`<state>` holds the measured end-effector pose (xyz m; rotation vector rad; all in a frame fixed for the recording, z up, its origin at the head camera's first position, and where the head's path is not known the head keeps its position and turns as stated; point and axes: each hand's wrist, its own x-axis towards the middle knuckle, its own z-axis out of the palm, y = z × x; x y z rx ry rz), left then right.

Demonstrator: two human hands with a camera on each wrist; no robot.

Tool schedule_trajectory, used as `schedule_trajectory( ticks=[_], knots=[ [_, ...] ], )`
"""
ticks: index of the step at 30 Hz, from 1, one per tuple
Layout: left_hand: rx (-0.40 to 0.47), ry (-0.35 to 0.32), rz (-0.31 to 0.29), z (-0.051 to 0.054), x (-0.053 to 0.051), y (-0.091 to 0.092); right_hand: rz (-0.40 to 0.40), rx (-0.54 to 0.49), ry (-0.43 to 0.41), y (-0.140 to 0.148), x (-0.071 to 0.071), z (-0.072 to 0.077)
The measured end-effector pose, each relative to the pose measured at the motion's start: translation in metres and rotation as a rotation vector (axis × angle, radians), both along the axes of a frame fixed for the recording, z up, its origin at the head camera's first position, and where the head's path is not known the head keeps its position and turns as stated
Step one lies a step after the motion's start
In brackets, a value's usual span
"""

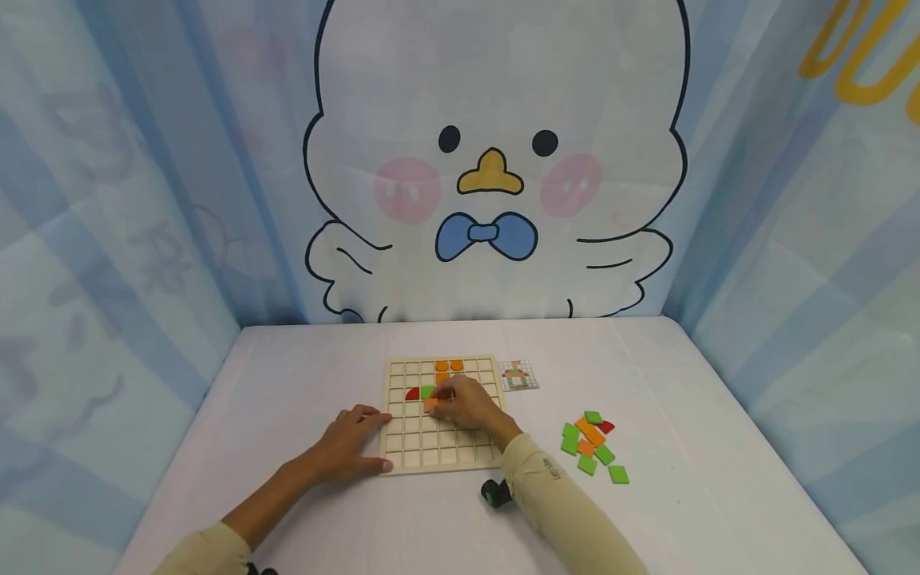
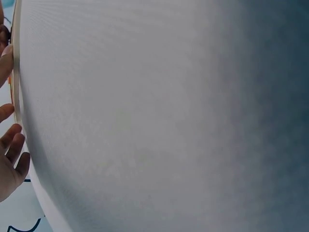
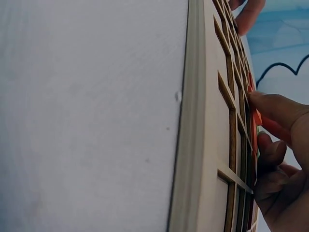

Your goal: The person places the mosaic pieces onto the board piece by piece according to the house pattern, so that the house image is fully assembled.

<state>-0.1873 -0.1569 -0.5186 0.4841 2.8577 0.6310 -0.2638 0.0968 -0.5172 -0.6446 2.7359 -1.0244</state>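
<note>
A wooden grid board (image 1: pixel 410 459) lies on the table. My left hand (image 1: pixel 348 443) rests at its left edge, fingers spread and thumb at the near corner; in the left wrist view, fingertips (image 2: pixel 7 112) touch the rim. Over the middle of the board, my right hand (image 1: pixel 469 403) pinches an orange tile (image 3: pixel 258 117) between thumb and fingers, low against the grid. Beside those fingers sit a red quarter-round tile (image 1: pixel 412 394) and a green tile (image 1: pixel 427 392). Farther up are two orange round pieces (image 1: pixel 442 366) and an orange square (image 1: pixel 442 378). The right hand partly hides the board.
A small pattern card (image 1: pixel 519 374) lies at the board's right edge. Several loose green, orange and red tiles (image 1: pixel 593 437) are piled to the right. A dark object (image 1: pixel 494 493) sits by the right forearm. Printed fabric walls surround the table.
</note>
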Motion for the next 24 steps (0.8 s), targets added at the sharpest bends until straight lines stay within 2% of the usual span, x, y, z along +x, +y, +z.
schedule_trajectory(
  ticks=[4,12,24],
  knots=[
    [-0.001,0.001,0.0,-0.0002,0.0004,0.0003,-0.021,0.007,-0.01,-0.0009,0.0004,-0.0002],
    [0.006,0.006,0.001,0.0005,0.0007,0.001,-0.004,0.005,-0.003,-0.0027,0.0002,0.0005],
    [0.003,0.003,0.003,-0.001,0.0004,0.0012,-0.031,0.024,-0.046,-0.004,0.0027,0.0054]
  ],
)
